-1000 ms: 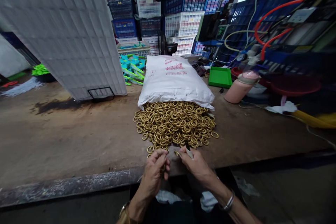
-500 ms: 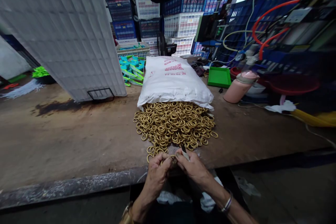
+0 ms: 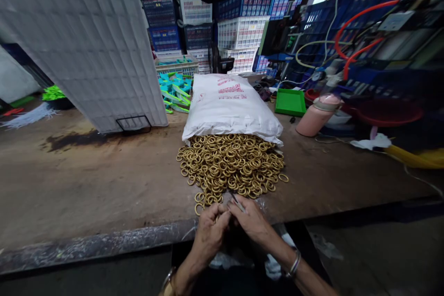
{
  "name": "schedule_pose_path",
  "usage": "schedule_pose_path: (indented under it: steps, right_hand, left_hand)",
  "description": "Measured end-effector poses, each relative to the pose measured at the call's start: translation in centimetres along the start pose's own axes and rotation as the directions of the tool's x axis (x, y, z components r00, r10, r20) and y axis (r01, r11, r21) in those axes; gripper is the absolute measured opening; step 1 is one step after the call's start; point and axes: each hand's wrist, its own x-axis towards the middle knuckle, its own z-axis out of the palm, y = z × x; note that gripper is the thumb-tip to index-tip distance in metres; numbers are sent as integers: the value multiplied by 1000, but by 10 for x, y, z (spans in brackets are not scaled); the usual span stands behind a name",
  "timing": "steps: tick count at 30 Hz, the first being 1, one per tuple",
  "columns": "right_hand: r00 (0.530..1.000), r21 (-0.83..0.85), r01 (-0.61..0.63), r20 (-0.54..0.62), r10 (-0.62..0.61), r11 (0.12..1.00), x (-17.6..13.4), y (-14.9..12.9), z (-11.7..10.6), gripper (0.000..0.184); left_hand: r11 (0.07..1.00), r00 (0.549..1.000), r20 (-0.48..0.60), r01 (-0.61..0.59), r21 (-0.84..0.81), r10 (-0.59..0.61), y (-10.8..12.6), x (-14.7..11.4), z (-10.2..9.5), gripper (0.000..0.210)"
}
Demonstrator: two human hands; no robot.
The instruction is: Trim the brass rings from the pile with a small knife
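My left hand (image 3: 212,227) is closed on a gold-coloured ring (image 3: 217,218), mostly covered by the fingers. Pressed close beside it, my right hand (image 3: 250,218) grips a small knife (image 3: 237,202) with a dark, narrow blade and a pale handle. The fingertips of both hands meet over the table's front edge. Just beyond them lies a heap of gold-coloured rings (image 3: 232,162), spilling from the mouth of a white sack (image 3: 231,106) with red print. A few loose rings (image 3: 199,197) lie by my left fingers.
A tall white ribbed panel (image 3: 104,55) stands on the wooden table (image 3: 104,180) at left. Teal and lime pieces (image 3: 175,90) lie behind the sack. To the right are a green tray (image 3: 290,102) and a pink bottle (image 3: 317,118). Stacked crates (image 3: 243,32) fill the back.
My right hand has shifted slightly left, closer against my left hand. The knife blade now tilts further left, and the ring between the hands is more hidden.
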Motion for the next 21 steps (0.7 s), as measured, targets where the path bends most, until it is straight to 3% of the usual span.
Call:
schedule_pose_path:
  steps: [4,9,12,16,21]
  right_hand:
    - [1000,35,-4,20,4,999,0,0,2,24]
    - [997,-13,-25,-67,24,1000,3,7,-2,28]
    - [991,-222,7,-126,-36,975,1,12,-8,25]
    - [989,-500,123,-12,-149,857,-7,11,-10,12]
    - [987,-649,158,83,-137,744,-12,6,-5,19]
  left_hand:
    - [973,981,115,174,-151,-158,7,1,-1,34]
    - [950,969,85,243,-196,-230,11,1,2,36]
    - [952,976,39,216,-217,-213,11,1,3,37]
    - [975,990,-6,138,-174,-141,7,2,3,33]
    - [991,996,-20,81,-108,-84,3,2,3,29]
